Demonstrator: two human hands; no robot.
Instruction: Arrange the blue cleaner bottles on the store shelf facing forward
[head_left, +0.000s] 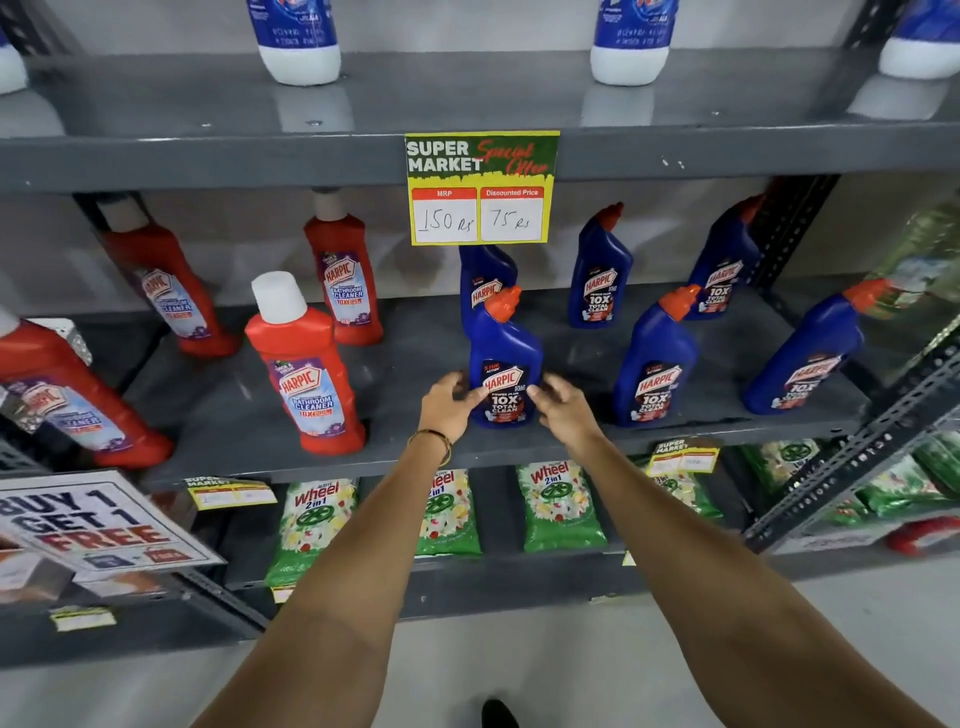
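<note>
The person is standing before the middle shelf (519, 452) and is reaching both arms toward the front-row blue cleaner bottle (505, 364), which is standing upright near the shelf's front edge with its label already turned toward the camera. The left hand (445, 402) is cupping the bottle's lower left side, fingers loosely curled and touching it; the right hand (558, 405) is flanking the lower right side, fingers half spread (whether they are pressing the plastic is hard to tell). The bottle is sitting directly between the 2 hands, its long axis vertical, so both are equally near. 5 other blue bottles (655, 364) are standing on the same shelf, behind and to the right, labels forward. Any coming twist would probably be turning the bottle about that upright axis.
</note>
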